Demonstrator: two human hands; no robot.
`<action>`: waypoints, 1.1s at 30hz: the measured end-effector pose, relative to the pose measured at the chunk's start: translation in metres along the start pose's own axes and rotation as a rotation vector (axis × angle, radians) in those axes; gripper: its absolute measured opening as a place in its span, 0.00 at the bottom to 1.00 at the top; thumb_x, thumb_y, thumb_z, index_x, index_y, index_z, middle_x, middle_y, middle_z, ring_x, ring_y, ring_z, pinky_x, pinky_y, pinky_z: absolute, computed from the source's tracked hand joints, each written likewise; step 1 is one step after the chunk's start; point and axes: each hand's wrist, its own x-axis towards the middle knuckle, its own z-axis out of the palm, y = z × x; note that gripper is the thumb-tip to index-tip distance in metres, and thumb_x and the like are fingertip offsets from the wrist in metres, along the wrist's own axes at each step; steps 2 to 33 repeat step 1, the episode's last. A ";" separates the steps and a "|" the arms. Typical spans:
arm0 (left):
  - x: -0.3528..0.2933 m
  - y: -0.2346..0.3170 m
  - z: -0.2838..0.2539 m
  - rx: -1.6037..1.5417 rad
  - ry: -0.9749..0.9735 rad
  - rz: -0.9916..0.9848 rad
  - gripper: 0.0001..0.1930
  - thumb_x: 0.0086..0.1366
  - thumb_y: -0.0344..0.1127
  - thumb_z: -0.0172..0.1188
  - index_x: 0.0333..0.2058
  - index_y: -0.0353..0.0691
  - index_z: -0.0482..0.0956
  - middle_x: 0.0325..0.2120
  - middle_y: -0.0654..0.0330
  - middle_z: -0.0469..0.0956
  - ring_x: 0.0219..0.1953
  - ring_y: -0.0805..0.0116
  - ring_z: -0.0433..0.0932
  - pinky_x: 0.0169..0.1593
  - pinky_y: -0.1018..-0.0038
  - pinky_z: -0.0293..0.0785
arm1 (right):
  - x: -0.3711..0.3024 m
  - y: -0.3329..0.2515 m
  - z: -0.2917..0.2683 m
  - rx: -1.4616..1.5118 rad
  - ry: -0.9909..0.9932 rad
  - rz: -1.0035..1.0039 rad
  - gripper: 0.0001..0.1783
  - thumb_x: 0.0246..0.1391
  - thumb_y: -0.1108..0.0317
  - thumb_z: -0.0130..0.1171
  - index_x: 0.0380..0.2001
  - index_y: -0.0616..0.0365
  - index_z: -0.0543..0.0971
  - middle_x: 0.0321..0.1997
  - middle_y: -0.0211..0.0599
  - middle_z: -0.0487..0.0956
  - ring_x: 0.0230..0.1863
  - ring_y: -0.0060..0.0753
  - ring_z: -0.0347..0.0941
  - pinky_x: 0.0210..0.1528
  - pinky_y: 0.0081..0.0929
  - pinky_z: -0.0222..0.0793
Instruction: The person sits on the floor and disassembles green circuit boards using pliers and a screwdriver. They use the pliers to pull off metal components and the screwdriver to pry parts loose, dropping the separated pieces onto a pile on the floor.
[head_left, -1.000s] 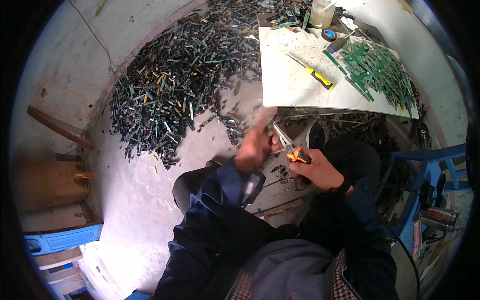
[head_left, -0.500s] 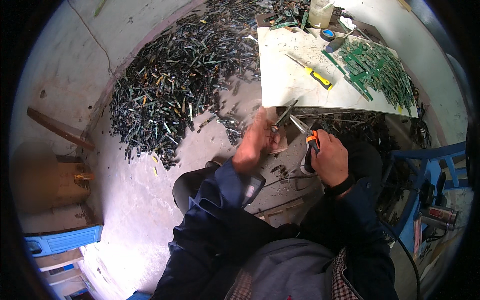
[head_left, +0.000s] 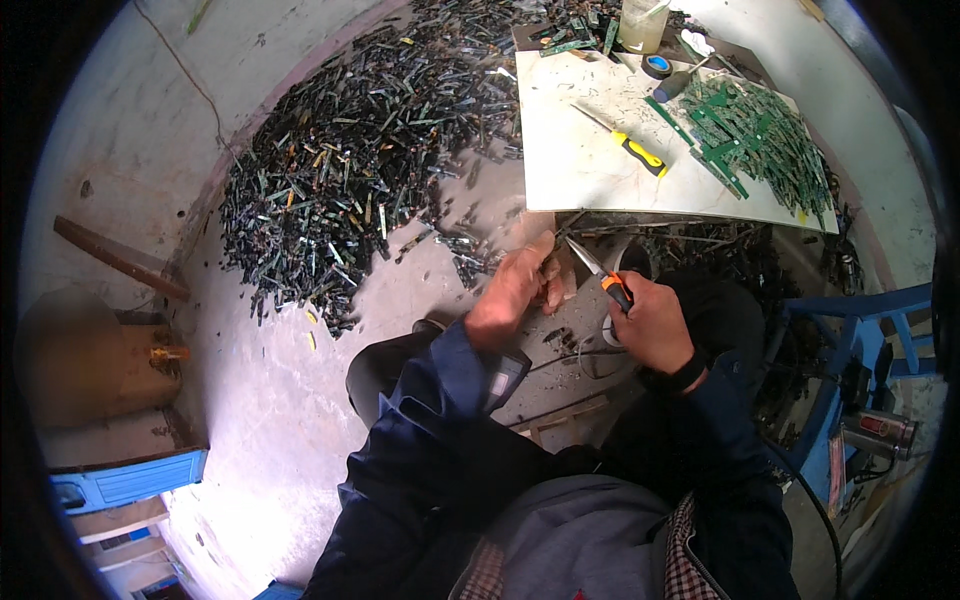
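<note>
My right hand (head_left: pixel 650 325) is wrapped round long-nose pliers (head_left: pixel 595 270) with orange and black handles. The pliers' jaws point up and left, close to the fingers of my left hand (head_left: pixel 515 290). Those fingers are curled, and a thin dark strip (head_left: pixel 567 224) shows just beyond them; the grip on it is partly hidden. A wooden block (head_left: pixel 566 283) lies beneath my left fingertips. Dark crumbs and bits (head_left: pixel 565 340) are scattered on the floor below.
A large heap of dark strips (head_left: pixel 330 190) covers the floor at left. A white board (head_left: pixel 570 170) ahead bears a yellow-black screwdriver (head_left: pixel 640 155), a blue tape roll (head_left: pixel 656 67), green circuit-board strips (head_left: pixel 750 140) and a cloudy jar (head_left: pixel 642 27). A blue chair (head_left: pixel 850 310) stands at right.
The pliers have shifted slightly left and down, and their jaws look closer together. My left hand has turned a little, and the strip by its fingers shows less.
</note>
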 end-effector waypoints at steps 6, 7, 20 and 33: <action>0.000 0.000 -0.001 0.000 0.001 -0.001 0.27 0.68 0.59 0.42 0.22 0.39 0.66 0.17 0.57 0.72 0.19 0.70 0.66 0.26 0.76 0.61 | 0.001 0.001 -0.002 0.083 -0.086 0.082 0.21 0.44 0.70 0.64 0.44 0.59 0.75 0.31 0.48 0.78 0.32 0.54 0.75 0.34 0.40 0.72; 0.000 0.000 -0.001 0.000 0.001 -0.001 0.27 0.68 0.59 0.42 0.22 0.39 0.66 0.17 0.57 0.72 0.19 0.70 0.66 0.26 0.76 0.61 | 0.001 0.001 -0.002 0.083 -0.086 0.082 0.21 0.44 0.70 0.64 0.44 0.59 0.75 0.31 0.48 0.78 0.32 0.54 0.75 0.34 0.40 0.72; 0.000 0.000 -0.001 0.000 0.001 -0.001 0.27 0.68 0.59 0.42 0.22 0.39 0.66 0.17 0.57 0.72 0.19 0.70 0.66 0.26 0.76 0.61 | 0.001 0.001 -0.002 0.083 -0.086 0.082 0.21 0.44 0.70 0.64 0.44 0.59 0.75 0.31 0.48 0.78 0.32 0.54 0.75 0.34 0.40 0.72; 0.000 0.000 -0.001 0.000 0.001 -0.001 0.27 0.68 0.59 0.42 0.22 0.39 0.66 0.17 0.57 0.72 0.19 0.70 0.66 0.26 0.76 0.61 | 0.001 0.001 -0.002 0.083 -0.086 0.082 0.21 0.44 0.70 0.64 0.44 0.59 0.75 0.31 0.48 0.78 0.32 0.54 0.75 0.34 0.40 0.72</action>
